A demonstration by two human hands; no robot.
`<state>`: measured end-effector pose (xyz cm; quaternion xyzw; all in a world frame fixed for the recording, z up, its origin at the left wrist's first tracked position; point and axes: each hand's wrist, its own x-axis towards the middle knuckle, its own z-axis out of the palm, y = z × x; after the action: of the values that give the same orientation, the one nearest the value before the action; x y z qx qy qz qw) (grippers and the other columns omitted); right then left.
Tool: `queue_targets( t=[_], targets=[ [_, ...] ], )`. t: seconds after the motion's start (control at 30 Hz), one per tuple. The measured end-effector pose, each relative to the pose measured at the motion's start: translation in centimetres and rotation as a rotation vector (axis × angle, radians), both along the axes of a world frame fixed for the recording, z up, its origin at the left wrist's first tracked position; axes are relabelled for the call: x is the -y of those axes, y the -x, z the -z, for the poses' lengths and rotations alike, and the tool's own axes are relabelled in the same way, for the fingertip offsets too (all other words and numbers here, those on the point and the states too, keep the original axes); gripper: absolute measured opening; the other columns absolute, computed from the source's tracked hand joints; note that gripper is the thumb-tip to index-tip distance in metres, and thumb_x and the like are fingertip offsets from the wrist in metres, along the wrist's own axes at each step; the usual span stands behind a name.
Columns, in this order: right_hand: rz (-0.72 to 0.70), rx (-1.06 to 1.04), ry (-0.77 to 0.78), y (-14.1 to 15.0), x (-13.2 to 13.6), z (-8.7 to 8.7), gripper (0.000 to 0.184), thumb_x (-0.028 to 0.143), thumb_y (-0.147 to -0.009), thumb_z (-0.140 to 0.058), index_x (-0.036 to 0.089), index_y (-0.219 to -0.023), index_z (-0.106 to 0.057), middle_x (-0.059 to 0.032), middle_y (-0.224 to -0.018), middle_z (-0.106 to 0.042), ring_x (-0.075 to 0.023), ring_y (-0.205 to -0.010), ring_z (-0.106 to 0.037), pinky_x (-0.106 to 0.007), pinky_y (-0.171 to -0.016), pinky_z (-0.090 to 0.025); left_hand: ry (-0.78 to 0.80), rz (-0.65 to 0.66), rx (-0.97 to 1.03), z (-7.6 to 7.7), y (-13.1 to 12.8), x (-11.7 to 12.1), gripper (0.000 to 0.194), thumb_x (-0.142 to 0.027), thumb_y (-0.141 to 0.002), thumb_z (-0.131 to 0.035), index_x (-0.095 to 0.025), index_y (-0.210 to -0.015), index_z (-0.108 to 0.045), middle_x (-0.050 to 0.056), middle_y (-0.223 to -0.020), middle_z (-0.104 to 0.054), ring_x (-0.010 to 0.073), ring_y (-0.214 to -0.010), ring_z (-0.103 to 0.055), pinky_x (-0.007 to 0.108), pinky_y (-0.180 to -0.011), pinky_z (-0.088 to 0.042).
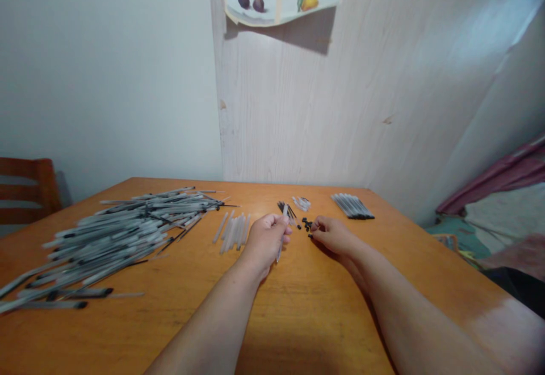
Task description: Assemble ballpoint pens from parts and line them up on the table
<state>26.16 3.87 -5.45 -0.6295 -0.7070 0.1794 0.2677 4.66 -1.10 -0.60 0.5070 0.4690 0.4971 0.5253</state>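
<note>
My left hand (264, 241) is closed around a translucent pen barrel (279, 250), which sticks out above and below the fingers. Over a small pile of black plugs (305, 224), my right hand (334, 235) has thumb and fingertips pinched together. What sits between those fingertips is too small to make out; one black piece shows right beneath them. Dark, thin pen refills (292, 211) lie just beyond my left hand, with small clear pieces (301, 202) behind them. Left of that hand is a loose row of empty translucent barrels (233, 233).
A large heap of pens and barrels (119, 233) covers the left of the wooden table (298, 329). Pens with black ends (352, 207) lie side by side at the back right. A wall stands behind the table, and a wooden chair (25, 187) is at the left.
</note>
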Motion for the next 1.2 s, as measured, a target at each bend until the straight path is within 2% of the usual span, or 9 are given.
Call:
queue_targets(
  t=[0.23,0.37,0.6,0.87,1.07,1.2],
  targets=[
    [-0.073,0.023,0.056,0.7,0.4,-0.5,0.008,0.026,-0.073,-0.059,0.019,-0.072,-0.057,0.0016,-0.062,-0.058,-0.012,-0.058,-0.049,-0.022,-0.051,-0.03,0.0,0.008,0.012,0.1,0.0,0.1,0.023,-0.039,-0.083,-0.06,-0.016,-0.082,-0.061,0.004,-0.076,-0.065,0.0104,-0.06,-0.056,0.022,-0.059,-0.041],
    [-0.125,0.055,0.065,1.3,0.8,-0.7,0.003,0.018,-0.069,-0.059,0.019,-0.072,-0.059,0.0011,-0.065,-0.062,-0.012,-0.06,-0.051,-0.022,-0.054,-0.033,-0.011,0.015,0.027,0.1,0.0,0.2,0.024,-0.041,-0.082,-0.061,-0.016,-0.081,-0.06,0.004,-0.075,-0.065,0.01,-0.06,-0.055,0.022,-0.06,-0.041],
    [-0.145,0.067,0.069,1.9,1.4,-1.5,0.004,0.014,-0.066,-0.058,0.018,-0.067,-0.058,0.001,-0.063,-0.061,-0.0118,-0.06,-0.051,-0.021,-0.055,-0.033,-0.006,0.027,0.017,0.1,0.1,0.3,0.025,-0.041,-0.083,-0.06,-0.016,-0.08,-0.06,0.004,-0.076,-0.065,0.0102,-0.06,-0.056,0.022,-0.059,-0.04],
    [-0.089,-0.011,0.096,2.0,1.9,-2.9,0.006,0.015,-0.069,-0.055,0.018,-0.064,-0.055,0.0006,-0.059,-0.058,-0.0119,-0.057,-0.05,-0.022,-0.052,-0.031,0.001,0.037,-0.002,0.4,0.0,0.2,0.023,-0.038,-0.085,-0.057,-0.015,-0.082,-0.06,0.004,-0.075,-0.065,0.0101,-0.06,-0.055,0.022,-0.058,-0.04],
    [-0.164,0.017,0.054,2.0,1.9,-2.5,0.005,0.016,-0.068,-0.056,0.019,-0.072,-0.057,0.0015,-0.065,-0.059,-0.0119,-0.061,-0.05,-0.022,-0.054,-0.032,0.006,0.033,-0.004,0.3,0.0,0.1,0.025,-0.041,-0.084,-0.059,-0.015,-0.082,-0.06,0.004,-0.075,-0.065,0.0102,-0.06,-0.055,0.022,-0.057,-0.04],
    [-0.151,0.084,0.067,2.2,1.8,-2.0,0.007,0.013,-0.067,-0.055,0.019,-0.07,-0.056,0.0015,-0.065,-0.06,-0.0121,-0.061,-0.051,-0.022,-0.056,-0.033,-0.001,0.038,-0.01,0.4,0.0,0.1,0.028,-0.043,-0.083,-0.06,-0.016,-0.081,-0.061,0.004,-0.076,-0.065,0.0102,-0.06,-0.056,0.022,-0.058,-0.041]
  ],
)
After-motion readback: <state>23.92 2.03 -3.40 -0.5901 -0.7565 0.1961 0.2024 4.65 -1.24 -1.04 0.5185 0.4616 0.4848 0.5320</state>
